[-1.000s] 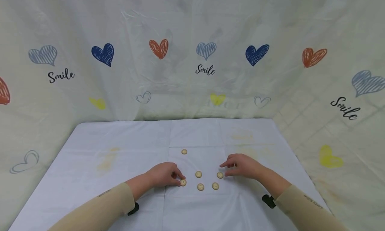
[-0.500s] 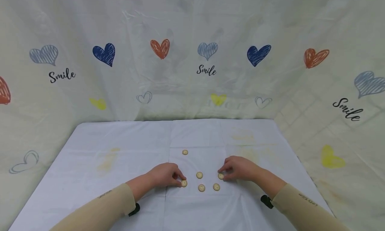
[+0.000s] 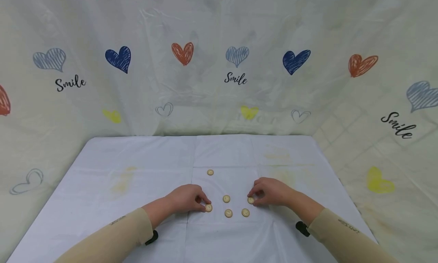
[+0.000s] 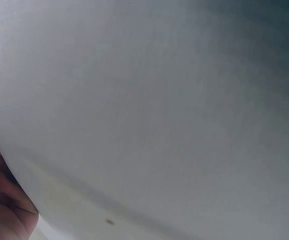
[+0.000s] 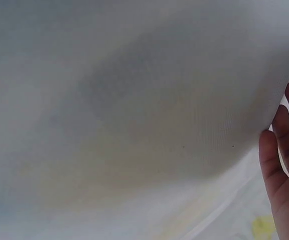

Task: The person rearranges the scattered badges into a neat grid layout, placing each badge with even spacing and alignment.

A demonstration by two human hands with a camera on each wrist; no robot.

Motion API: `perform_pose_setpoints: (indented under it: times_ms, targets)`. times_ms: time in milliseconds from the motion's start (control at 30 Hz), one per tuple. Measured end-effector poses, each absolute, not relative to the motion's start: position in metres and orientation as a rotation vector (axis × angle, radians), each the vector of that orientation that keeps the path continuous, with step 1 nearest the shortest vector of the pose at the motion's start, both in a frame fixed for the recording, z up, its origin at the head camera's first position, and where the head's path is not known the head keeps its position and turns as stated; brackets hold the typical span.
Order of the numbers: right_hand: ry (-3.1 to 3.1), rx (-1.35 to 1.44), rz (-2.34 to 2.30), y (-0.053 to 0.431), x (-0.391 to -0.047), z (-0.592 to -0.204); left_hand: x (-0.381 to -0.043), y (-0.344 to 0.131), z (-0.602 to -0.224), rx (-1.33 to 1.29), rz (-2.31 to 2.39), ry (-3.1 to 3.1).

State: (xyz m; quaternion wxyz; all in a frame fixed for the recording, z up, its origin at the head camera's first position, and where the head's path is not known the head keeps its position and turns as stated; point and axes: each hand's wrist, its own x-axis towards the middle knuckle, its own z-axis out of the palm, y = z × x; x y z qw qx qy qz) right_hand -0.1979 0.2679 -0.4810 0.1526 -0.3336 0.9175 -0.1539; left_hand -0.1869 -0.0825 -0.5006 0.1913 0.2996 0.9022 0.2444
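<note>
Between thumb and forefinger, my left hand (image 3: 187,198) pinches a round beige button (image 3: 208,208) lying on the white cloth. To the right, my right hand (image 3: 272,190) pinches another such button (image 3: 251,200) by its edge. Two buttons form a near pair between the hands, one left (image 3: 228,213) and one right (image 3: 245,212), with a third button (image 3: 226,198) just behind the left one. In the left wrist view, only some curled fingers (image 4: 9,192) show at the edge. Fingers (image 5: 272,160) also show at the right wrist view's edge, with no button clearly visible there.
One more button (image 3: 210,172) lies farther back on the cloth-covered table (image 3: 154,152). Behind the table hangs a pale curtain (image 3: 205,19) printed with hearts and "Smile". Dark straps (image 3: 302,228) show at both wrists below beige sleeves.
My right hand's fingers have closed from apart onto the rightmost button. The left hand keeps its pinch on its button in the same place. The other buttons have not moved.
</note>
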Motion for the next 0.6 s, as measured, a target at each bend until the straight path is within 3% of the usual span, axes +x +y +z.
perform_pose_setpoints:
  times_ms: [600]
  targets:
    - [2.641, -0.908, -0.564, 0.2692, -0.2044, -0.4750, -0.1863, -0.0825, -0.5004, 0.846, 0.708, 2.527]
